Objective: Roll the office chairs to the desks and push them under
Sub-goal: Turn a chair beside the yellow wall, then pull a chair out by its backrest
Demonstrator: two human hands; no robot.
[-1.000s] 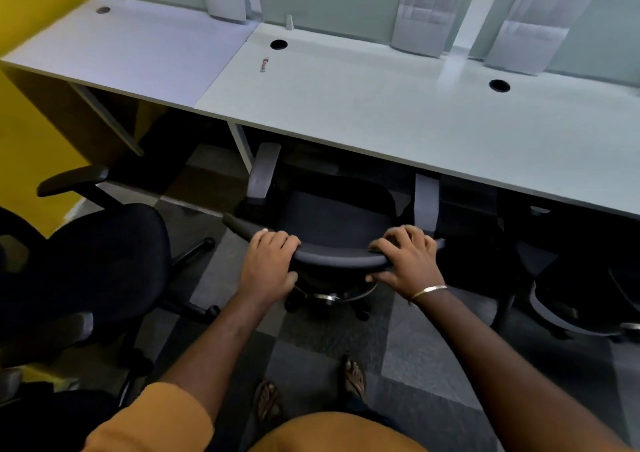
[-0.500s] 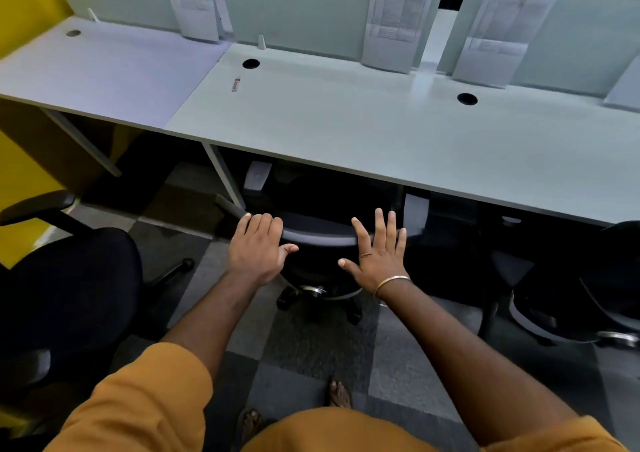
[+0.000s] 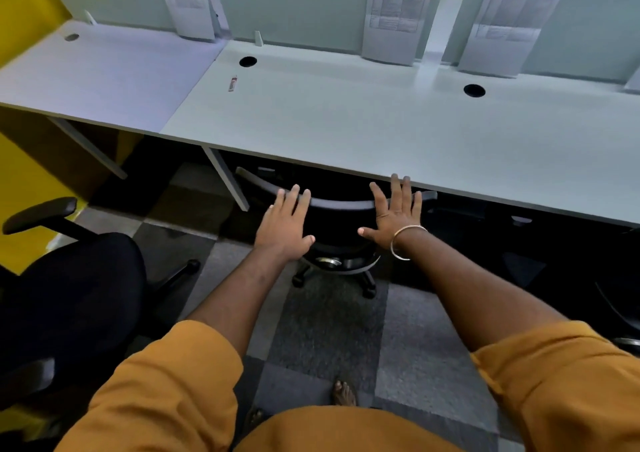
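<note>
Both hands' fingers (image 3: 291,198) against chair back (image 3: 341,206)

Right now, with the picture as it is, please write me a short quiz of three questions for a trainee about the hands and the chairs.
1. True or false: both the left hand and the right hand have straight fingers against the backrest of the chair under the desk.
2. Which chair is not yet under a desk? A) the black chair at the left B) the one that the hands push C) none
3. Fill in: the small red and white object lies on the ____, near a round cable hole.

Key
1. True
2. A
3. desk
</note>
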